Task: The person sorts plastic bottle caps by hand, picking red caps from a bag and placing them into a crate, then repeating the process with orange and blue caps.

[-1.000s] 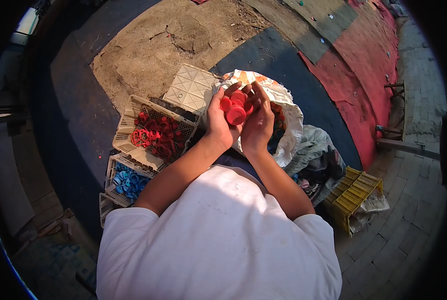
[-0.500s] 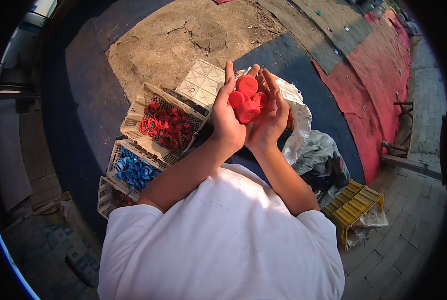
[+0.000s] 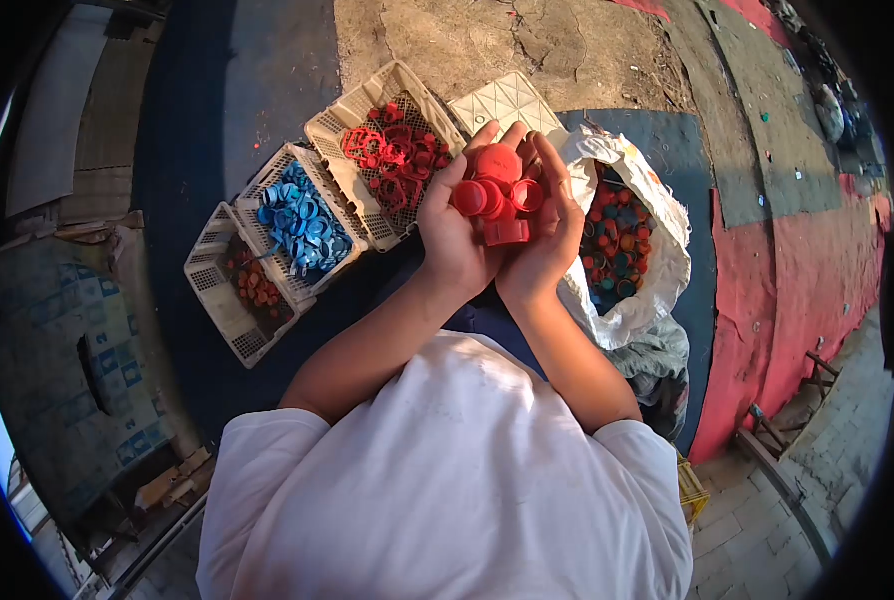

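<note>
My left hand (image 3: 452, 232) and my right hand (image 3: 547, 245) are cupped side by side, palms up, in front of my chest. Several red plastic caps (image 3: 497, 164) lie heaped in the hollow between them, some showing their round tops and others their open undersides. Left of my hands stands a crate of red caps and rings (image 3: 395, 160). Beyond it are a crate of blue caps (image 3: 305, 222) and a crate of orange-red pieces (image 3: 257, 280). To the right, an open white sack (image 3: 657, 205) holds mixed red, orange and dark green caps.
A cream lattice panel (image 3: 512, 102) lies behind my hands. A grey-green plastic bag (image 3: 655, 358) sits below the sack, near a yellow crate (image 3: 692, 490). Dark blue matting (image 3: 192, 120) and red matting (image 3: 747, 300) cover parts of the ground.
The view has turned, bringing the crates higher and the sack's contents into sight. My hands remain cupped around the red caps, which have shifted slightly in the palms.
</note>
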A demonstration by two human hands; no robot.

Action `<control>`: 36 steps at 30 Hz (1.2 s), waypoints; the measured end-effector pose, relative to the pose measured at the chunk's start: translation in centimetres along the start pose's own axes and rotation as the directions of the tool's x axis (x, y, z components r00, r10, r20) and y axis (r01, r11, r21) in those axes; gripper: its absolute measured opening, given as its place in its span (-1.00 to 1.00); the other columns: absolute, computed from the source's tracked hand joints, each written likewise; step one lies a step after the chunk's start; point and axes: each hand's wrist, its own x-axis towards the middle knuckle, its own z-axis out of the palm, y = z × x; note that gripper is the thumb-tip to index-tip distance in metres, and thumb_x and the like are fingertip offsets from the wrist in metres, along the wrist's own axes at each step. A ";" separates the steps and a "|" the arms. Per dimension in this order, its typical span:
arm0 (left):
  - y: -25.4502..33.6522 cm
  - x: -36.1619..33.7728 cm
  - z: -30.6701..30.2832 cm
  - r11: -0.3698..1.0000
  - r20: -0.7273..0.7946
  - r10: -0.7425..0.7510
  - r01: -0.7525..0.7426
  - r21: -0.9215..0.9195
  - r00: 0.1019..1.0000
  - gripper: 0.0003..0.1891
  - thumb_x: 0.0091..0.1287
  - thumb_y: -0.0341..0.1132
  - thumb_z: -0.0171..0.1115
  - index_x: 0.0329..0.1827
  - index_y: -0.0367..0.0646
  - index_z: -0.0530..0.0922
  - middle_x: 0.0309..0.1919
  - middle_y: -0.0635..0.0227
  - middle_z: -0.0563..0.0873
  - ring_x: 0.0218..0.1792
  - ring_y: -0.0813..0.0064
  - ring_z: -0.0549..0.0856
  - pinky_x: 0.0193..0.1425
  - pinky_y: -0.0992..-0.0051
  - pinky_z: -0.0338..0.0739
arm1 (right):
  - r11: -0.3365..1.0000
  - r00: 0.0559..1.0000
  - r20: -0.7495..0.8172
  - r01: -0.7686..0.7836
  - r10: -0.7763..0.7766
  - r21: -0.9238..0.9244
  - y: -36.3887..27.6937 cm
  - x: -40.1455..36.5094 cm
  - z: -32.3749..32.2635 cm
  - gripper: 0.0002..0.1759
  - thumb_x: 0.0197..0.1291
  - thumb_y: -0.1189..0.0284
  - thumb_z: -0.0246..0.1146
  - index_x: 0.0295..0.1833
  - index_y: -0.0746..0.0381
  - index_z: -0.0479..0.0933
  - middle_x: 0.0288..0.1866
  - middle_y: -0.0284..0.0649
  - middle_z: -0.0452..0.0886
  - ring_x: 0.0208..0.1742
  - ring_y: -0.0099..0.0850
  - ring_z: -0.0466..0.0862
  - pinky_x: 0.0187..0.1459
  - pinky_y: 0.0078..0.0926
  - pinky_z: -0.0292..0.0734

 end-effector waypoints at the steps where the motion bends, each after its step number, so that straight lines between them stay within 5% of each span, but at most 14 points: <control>1: 0.6 -0.3 -0.7 0.999 -0.004 0.021 -0.021 -0.036 1.000 -0.38 0.63 0.00 -0.16 0.64 -0.12 0.22 0.63 0.13 0.30 0.57 0.11 0.35 0.67 0.05 0.19 | 1.000 1.000 0.025 0.000 0.001 -0.026 0.5 -0.3 0.5 -0.23 0.44 0.01 -0.10 0.51 0.38 0.34 0.48 -0.03 0.45 0.54 -0.20 0.40 0.58 -0.22 0.19; 3: 1.8 -1.2 -1.6 0.995 -0.045 0.057 -0.060 -0.077 0.997 -0.43 0.62 0.00 -0.12 0.56 -0.10 0.35 0.58 0.11 0.39 0.47 0.14 0.48 0.61 0.08 0.30 | 0.999 0.995 0.090 -0.045 0.047 -0.028 2.1 -0.8 1.0 -0.23 0.43 0.02 -0.11 0.52 0.38 0.32 0.50 -0.03 0.43 0.54 -0.20 0.39 0.59 -0.22 0.18; 11: 8.4 -2.5 -5.8 0.973 -0.053 0.210 -0.214 -0.090 0.976 -0.40 0.62 0.00 -0.15 0.62 -0.11 0.27 0.57 0.10 0.39 0.54 0.08 0.39 0.67 0.04 0.22 | 0.991 0.968 0.237 -0.103 0.082 0.080 8.9 -1.8 5.2 -0.16 0.37 -0.01 -0.08 0.57 0.37 0.26 0.56 0.02 0.36 0.61 -0.13 0.31 0.63 -0.14 0.14; 22: 19.2 -1.5 -14.5 0.980 -0.033 0.161 -0.164 -0.114 0.986 -0.39 0.64 -0.01 -0.18 0.65 -0.09 0.25 0.60 0.12 0.33 0.58 0.09 0.35 0.68 0.08 0.22 | 0.946 0.956 0.151 -0.276 0.252 0.170 18.3 -2.0 13.6 -0.20 0.40 0.02 -0.04 0.58 0.32 0.27 0.54 -0.05 0.40 0.56 -0.12 0.39 0.59 -0.12 0.23; 30: 18.8 1.6 -23.4 0.993 -0.256 -0.035 0.004 -0.121 0.966 -0.35 0.63 0.09 -0.17 0.69 0.01 0.19 0.61 0.21 0.34 0.47 0.16 0.48 0.57 0.08 0.35 | 0.841 0.855 -0.075 -0.483 0.513 0.243 26.7 0.6 10.1 -0.34 0.39 0.06 0.04 0.42 0.29 0.45 0.34 -0.15 0.57 0.42 -0.19 0.54 0.50 -0.17 0.37; 36: 17.0 4.8 -26.6 0.993 -0.226 -0.021 -0.006 -0.116 0.974 -0.30 0.64 0.13 -0.22 0.73 -0.01 0.07 0.65 0.15 0.27 0.48 0.21 0.45 0.56 0.11 0.32 | 0.808 0.809 -0.120 -0.538 0.575 0.241 30.0 4.1 7.3 -0.42 0.40 0.05 0.07 0.31 0.24 0.54 0.30 -0.15 0.60 0.35 -0.18 0.57 0.49 -0.11 0.38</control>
